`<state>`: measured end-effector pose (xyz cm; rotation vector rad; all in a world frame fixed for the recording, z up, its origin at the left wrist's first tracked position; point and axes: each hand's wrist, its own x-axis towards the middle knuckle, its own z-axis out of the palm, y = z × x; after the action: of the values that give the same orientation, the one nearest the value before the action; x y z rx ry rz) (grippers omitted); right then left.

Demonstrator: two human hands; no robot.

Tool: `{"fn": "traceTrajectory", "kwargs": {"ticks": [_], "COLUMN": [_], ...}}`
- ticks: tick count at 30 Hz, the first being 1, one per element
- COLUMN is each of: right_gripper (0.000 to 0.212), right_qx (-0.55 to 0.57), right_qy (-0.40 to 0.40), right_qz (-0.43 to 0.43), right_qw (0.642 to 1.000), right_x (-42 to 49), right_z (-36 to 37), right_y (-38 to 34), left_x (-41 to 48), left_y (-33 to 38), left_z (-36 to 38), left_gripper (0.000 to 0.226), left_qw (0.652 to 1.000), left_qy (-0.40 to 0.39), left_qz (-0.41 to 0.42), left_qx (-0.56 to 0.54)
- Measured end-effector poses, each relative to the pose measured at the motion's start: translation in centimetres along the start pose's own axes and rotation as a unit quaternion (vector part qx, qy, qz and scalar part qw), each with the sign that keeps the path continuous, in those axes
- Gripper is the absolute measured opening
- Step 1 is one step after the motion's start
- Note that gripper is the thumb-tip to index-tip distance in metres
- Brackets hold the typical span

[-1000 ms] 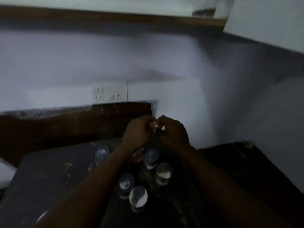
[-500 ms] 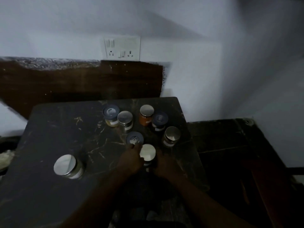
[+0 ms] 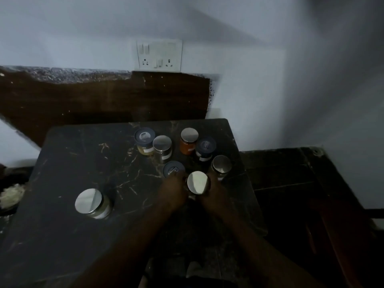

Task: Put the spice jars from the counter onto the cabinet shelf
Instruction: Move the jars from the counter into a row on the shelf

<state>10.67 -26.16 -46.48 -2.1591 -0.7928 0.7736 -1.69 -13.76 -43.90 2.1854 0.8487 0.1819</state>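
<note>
— What are the hands doing?

— Both are at the silver-lidded jar (image 3: 197, 182), the jar of the cluster nearest the person on the dark marble counter (image 3: 68, 235). The left hand (image 3: 172, 194) presses against the jar's left side, the right hand (image 3: 216, 196) against its right, fingers curled round the glass. The room is dim, so I cannot tell how tight the grip is.

— Any labels?

— Pale labels on several jars; the writing is too blurred to read.

— And the others?

— Just behind that jar to the left, a blue-lidded jar (image 3: 173, 169), touching the left hand; behind to the right, another silver-lidded one (image 3: 221, 164). Farther back, an orange-filled jar (image 3: 188, 140). Well off to the left, a wide silver-lidded jar (image 3: 91, 203) stands alone.
</note>
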Motion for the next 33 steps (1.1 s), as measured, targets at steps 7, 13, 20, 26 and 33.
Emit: {"fn": "traceTrajectory", "kwargs": {"ticks": [7, 13, 20, 26, 33], "right_gripper": [0.051, 0.044, 0.049, 0.076, 0.067], "right_qx": [0.125, 0.201, 0.185, 0.15, 0.126], "right_qy": [0.076, 0.158, 0.224, 0.316, 0.375], "right_qz": [-0.041, -0.145, -0.286, -0.4, -0.421], "right_qw": [0.988, 0.956, 0.913, 0.847, 0.816], "right_x": [1.1, 3.1, 3.6, 2.9, 6.2], "right_z": [-8.0, -15.9, -24.6, -34.3, -42.1], "right_y": [-4.8, -12.3, -22.7, -33.4, -41.5], "left_x": [3.9, 7.0, 9.7, 11.3, 16.2], "left_y": [5.7, 14.0, 24.5, 35.2, 43.6], "left_z": [-5.5, -11.8, -18.9, -26.5, -32.3], "left_gripper": [0.045, 0.053, 0.055, 0.052, 0.059], "left_qw": [0.995, 0.968, 0.917, 0.843, 0.843], "left_qy": [0.0, 0.088, 0.22, 0.361, 0.41], "left_qz": [0.075, 0.175, 0.288, 0.375, 0.341], "left_qx": [-0.064, -0.157, -0.167, -0.135, -0.068]}}
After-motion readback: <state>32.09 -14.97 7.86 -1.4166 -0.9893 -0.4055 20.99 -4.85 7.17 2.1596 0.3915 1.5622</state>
